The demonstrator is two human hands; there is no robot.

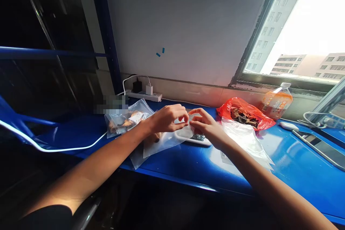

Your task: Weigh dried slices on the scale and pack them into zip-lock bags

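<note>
Over the blue table, my left hand (169, 118) pinches the top edge of a clear plastic zip bag (165, 147) between curled fingers. My right hand (206, 127) is closed on the same edge, its fingertips almost meeting the left ones. Something brown shows inside the bag, partly hidden by my left hand. Behind and below the bag sits a white digital scale (198, 142), with only its front and dark panel showing. To the left lie clear bags (144, 107) with brown dried pieces in them. A stack of clear bags (242, 140) lies right of my right hand.
A red plastic bag (226, 106) of dark dried pieces stands open at the back right, beside an orange-labelled bottle (277, 102). Farther right lie a phone (320, 147) and a small white case (289, 126). A power strip (157, 97) runs along the wall; a white cable (81, 149) hangs left.
</note>
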